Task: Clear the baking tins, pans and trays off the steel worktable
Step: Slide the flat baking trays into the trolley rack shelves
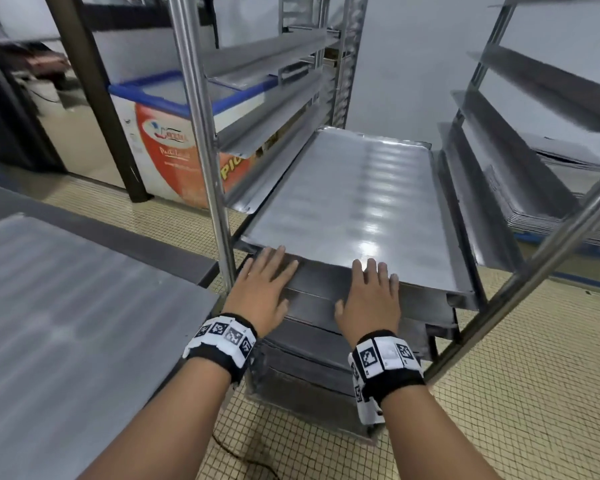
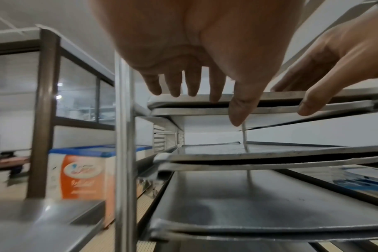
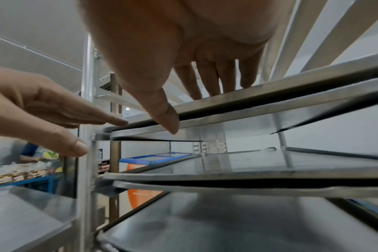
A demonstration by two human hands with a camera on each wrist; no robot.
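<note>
Both flat hands, left point(image 1: 266, 287) and right point(image 1: 370, 299), press the top tray point(image 1: 354, 209).

Top tray point(image 1: 354, 202) sits in the rack point(image 1: 201, 133), over more trays point(image 1: 312, 344) stacked below. Worktable point(image 1: 66, 323) left of rack; freezer point(image 1: 160, 133) behind it. Both hands at the tray's near edge: left hand point(image 1: 265, 292), right hand point(image 1: 369, 299).
</note>
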